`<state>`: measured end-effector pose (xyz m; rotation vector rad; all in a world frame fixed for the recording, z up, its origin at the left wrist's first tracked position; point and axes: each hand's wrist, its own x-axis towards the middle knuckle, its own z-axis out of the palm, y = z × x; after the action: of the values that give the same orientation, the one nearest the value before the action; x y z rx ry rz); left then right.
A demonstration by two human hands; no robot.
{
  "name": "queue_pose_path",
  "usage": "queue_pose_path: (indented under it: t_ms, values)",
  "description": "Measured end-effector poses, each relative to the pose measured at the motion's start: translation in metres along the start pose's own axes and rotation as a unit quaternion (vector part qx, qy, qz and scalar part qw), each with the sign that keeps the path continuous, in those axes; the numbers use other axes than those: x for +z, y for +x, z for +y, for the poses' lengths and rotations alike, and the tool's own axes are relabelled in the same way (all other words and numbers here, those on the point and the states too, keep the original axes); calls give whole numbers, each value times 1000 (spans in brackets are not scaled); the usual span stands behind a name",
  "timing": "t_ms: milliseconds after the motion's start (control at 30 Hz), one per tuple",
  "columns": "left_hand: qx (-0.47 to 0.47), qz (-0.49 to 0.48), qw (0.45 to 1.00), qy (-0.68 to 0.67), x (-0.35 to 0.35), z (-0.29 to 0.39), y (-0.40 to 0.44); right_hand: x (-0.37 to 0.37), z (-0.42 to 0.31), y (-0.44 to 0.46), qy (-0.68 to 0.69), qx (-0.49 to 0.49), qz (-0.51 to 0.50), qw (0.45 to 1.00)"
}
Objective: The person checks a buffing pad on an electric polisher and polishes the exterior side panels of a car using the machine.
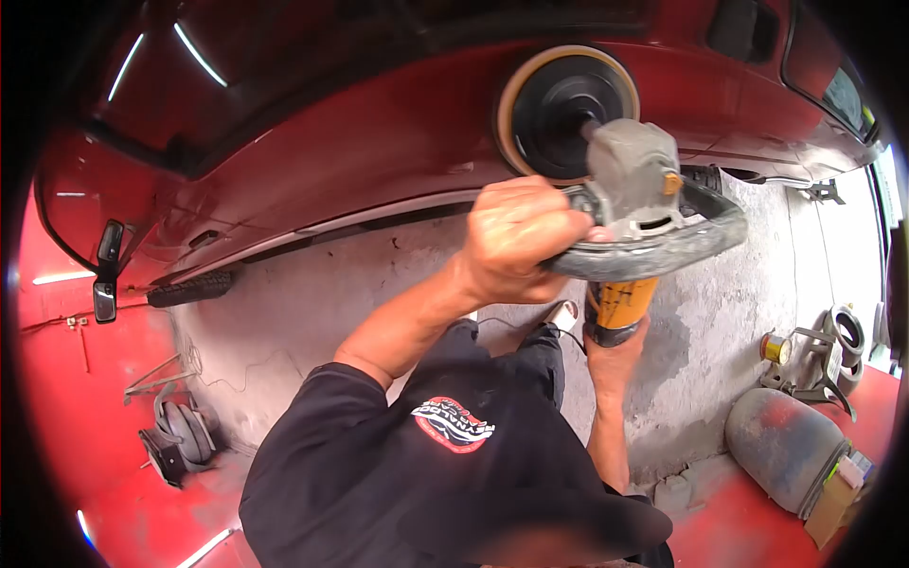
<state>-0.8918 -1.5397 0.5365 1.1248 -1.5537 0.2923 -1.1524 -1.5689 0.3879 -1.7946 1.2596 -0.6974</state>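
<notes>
My left hand (pixel 525 227) is wrapped round the black loop handle (pixel 653 248) at the front of a polisher. The polisher has a grey metal head (pixel 632 166) and a yellow and black body (pixel 620 305). Lower down, my right hand (pixel 614 355) grips the rear end of that body; some of its fingers are hidden. The round polishing pad (pixel 568 112), black with a tan rim, is against or very close to the dark red car panel (pixel 398 123). Exact contact cannot be made out.
Worn concrete floor (pixel 312 312) lies below the car, with a thin cable across it. On the left stand a side mirror (pixel 108 270) and metal parts (pixel 185 431). A grey bumper-like part (pixel 786 445), a cardboard box (pixel 833 506) and a tape roll (pixel 776 348) are at the right.
</notes>
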Motion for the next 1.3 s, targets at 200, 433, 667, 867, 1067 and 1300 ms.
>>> queue_pose_path:
  t_ms: [200, 433, 667, 867, 1067, 1300]
  values:
    - [-16, 37, 997, 64, -133, 21, -80, 85, -51, -66, 45, -48, -90, 994]
    - [-68, 68, 990, 102, -224, 47, -145, 155, -65, -95, 66, -174, -155, 970]
    - [-54, 62, 993, 83, -200, 44, -132, 133, -66, -96, 49, -150, -140, 978]
    - [-53, 7, 997, 62, -109, 36, -70, 75, -31, -64, 40, -82, -72, 993]
    - [-31, -39, 998, 48, -3, 16, -5, 4, -9, -10, 33, -6, -5, 999]
    - [-21, -86, 996, 15, 104, 1, 65, -56, 29, 53, 41, 12, 41, 998]
